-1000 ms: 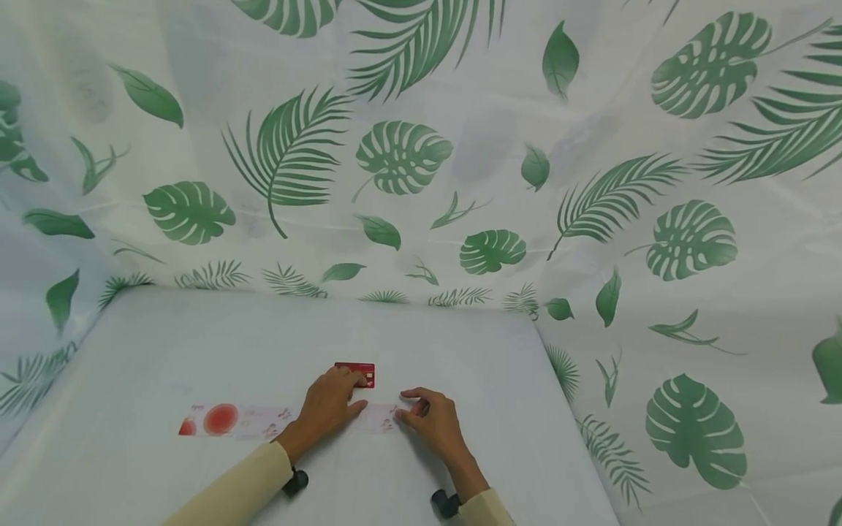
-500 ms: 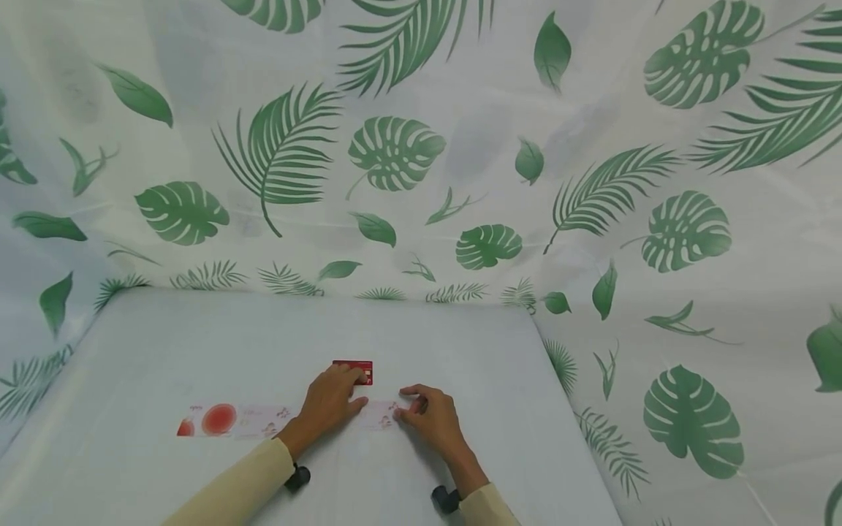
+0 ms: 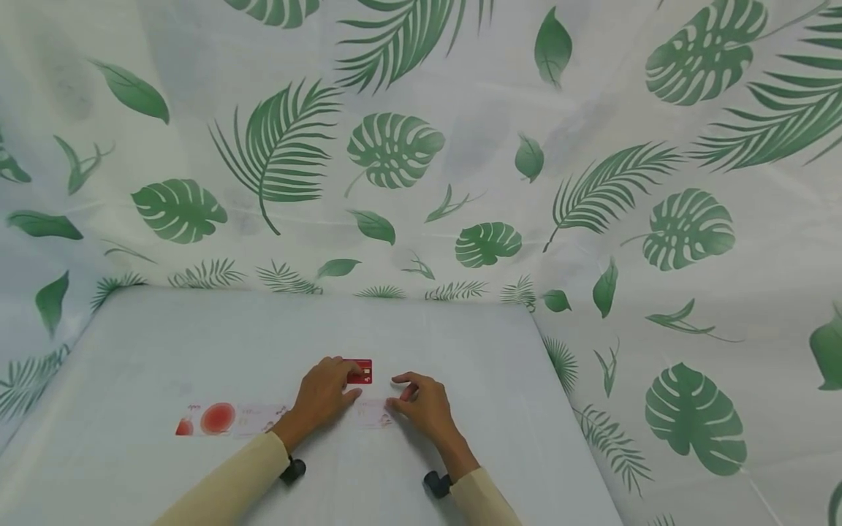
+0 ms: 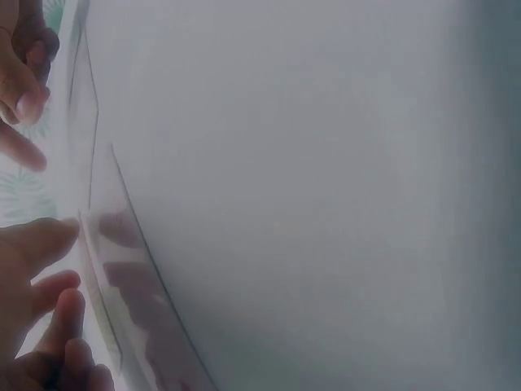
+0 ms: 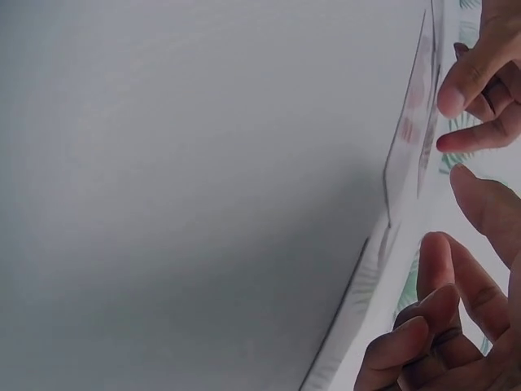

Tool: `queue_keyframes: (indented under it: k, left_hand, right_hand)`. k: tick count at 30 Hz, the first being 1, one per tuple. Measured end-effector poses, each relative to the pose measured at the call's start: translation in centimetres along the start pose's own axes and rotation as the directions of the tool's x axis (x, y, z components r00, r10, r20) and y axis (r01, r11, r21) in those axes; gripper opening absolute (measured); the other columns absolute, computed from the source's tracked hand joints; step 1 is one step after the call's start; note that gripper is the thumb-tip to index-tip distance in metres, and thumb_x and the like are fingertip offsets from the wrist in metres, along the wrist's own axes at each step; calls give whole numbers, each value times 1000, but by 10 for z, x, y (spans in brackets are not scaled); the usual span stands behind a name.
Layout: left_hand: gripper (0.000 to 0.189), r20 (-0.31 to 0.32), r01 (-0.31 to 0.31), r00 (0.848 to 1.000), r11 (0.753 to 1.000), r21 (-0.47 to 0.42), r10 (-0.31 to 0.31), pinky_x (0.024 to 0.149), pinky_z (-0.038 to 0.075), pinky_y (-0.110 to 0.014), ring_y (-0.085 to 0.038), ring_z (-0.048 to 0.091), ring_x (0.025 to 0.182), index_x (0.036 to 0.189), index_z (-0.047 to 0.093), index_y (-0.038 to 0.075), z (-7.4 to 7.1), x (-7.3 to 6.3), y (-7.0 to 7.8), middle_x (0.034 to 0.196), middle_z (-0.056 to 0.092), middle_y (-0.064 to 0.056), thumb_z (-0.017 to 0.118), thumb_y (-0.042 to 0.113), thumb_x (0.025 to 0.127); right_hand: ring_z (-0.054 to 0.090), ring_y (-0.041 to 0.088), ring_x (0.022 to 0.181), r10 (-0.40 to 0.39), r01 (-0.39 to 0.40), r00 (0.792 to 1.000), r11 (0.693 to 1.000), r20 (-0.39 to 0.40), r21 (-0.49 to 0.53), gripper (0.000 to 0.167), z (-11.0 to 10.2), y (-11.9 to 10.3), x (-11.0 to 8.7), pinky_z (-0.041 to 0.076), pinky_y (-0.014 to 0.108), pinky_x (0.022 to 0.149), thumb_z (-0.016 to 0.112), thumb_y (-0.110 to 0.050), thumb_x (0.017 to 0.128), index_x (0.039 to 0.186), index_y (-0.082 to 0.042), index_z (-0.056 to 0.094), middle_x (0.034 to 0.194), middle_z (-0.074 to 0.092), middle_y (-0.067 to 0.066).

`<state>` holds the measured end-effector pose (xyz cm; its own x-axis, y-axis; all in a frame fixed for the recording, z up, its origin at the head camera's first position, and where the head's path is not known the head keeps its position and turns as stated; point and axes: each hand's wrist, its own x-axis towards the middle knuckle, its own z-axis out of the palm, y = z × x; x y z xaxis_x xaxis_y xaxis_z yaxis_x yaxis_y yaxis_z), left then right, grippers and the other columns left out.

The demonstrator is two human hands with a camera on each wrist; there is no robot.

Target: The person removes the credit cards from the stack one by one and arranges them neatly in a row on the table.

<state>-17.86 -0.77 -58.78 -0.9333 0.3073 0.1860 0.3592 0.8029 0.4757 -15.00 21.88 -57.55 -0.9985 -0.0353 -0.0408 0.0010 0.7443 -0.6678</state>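
Under my left hand (image 3: 321, 398) lies a red bank card (image 3: 365, 371) with a chip. The left fingertips are at the card and the hand covers its left part; the thumb points toward a pale, pink-printed strip (image 3: 371, 415) in front of it. My right hand (image 3: 427, 410) has its fingers loosely curved and its thumb tip right at the strip's right end. A second pale strip (image 3: 246, 419), with a red disc printed near its left end, runs leftward, partly hidden by my left forearm. The left wrist view shows the left hand (image 4: 41, 301) beside the thin strip (image 4: 151, 326).
A white cloth (image 3: 197, 343) covers the table, its right edge sloping toward the front. Curtains (image 3: 421, 161) with green leaf prints stand close behind and at both sides. Dark cameras sit on both wrists, over cream sleeves (image 3: 230, 482).
Both hands have shifted slightly up and left in the head view, the left hand now covering more of the card's left side. The front strip's right end has moved a little left.
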Motion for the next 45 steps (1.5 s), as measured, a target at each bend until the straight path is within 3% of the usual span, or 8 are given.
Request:
queue_keyframes:
  k: [7, 14, 20, 26, 39, 45]
  left_hand:
    - [41, -20, 13, 1000, 999, 44, -12, 82, 54, -35, -18, 58, 88, 118, 74, 14, -6, 4, -13, 100, 73, -4, 92, 30, 84]
    - [39, -12, 36, 999, 998, 53, -36, 75, 49, -34, -17, 53, 82, 118, 75, 13, -16, 6, -23, 89, 67, -1, 91, 29, 86]
    - [41, 16, 61, 998, 997, 54, -62, 72, 48, -33, -17, 52, 82, 121, 74, 15, -21, 10, -32, 85, 62, 0, 90, 32, 87]
    - [45, 60, 62, 996, 997, 53, -66, 73, 49, -34, -18, 53, 85, 124, 73, 15, -23, 14, -40, 87, 62, -1, 90, 32, 86]
    - [48, 128, 68, 990, 997, -20, -65, 76, 50, -34, -18, 53, 89, 123, 68, 15, -21, 20, -46, 93, 61, -1, 91, 33, 85]
    - [50, 163, 104, 982, 993, -49, -95, 80, 49, -36, -18, 52, 91, 121, 64, 15, -22, 24, -47, 95, 59, -1, 92, 31, 84]
  right_hand:
    - [53, 10, 71, 9, -9, 1000, 1000, 5, -16, 40, 5, -10, 11, 41, 29, 65, 91, -24, 84, 122, -23, 78, 80, 64, -7]
    - [54, 11, 75, -18, 18, 1000, 1000, 11, 4, 41, 10, -18, 19, 43, 26, 66, 92, -21, 84, 122, -20, 78, 81, 65, -5]
    - [56, 13, 82, 0, 1, 1000, 1000, 23, -19, 42, 16, -27, 25, 46, 27, 71, 91, -23, 85, 125, -21, 77, 85, 65, -6]
    - [55, 13, 80, -2, 4, 999, 999, 36, -54, 46, 20, -33, 34, 46, 27, 67, 90, -24, 85, 129, -23, 74, 89, 66, -4]
    - [54, 12, 78, 8, 0, 996, 996, 89, -88, 48, 29, -33, 49, 44, 31, 70, 89, -24, 87, 131, -22, 72, 84, 63, -6]
    - [53, 10, 78, 23, -14, 995, 996, 93, -93, 53, 33, -32, 50, 44, 31, 75, 90, -24, 87, 136, -24, 69, 83, 62, -7]
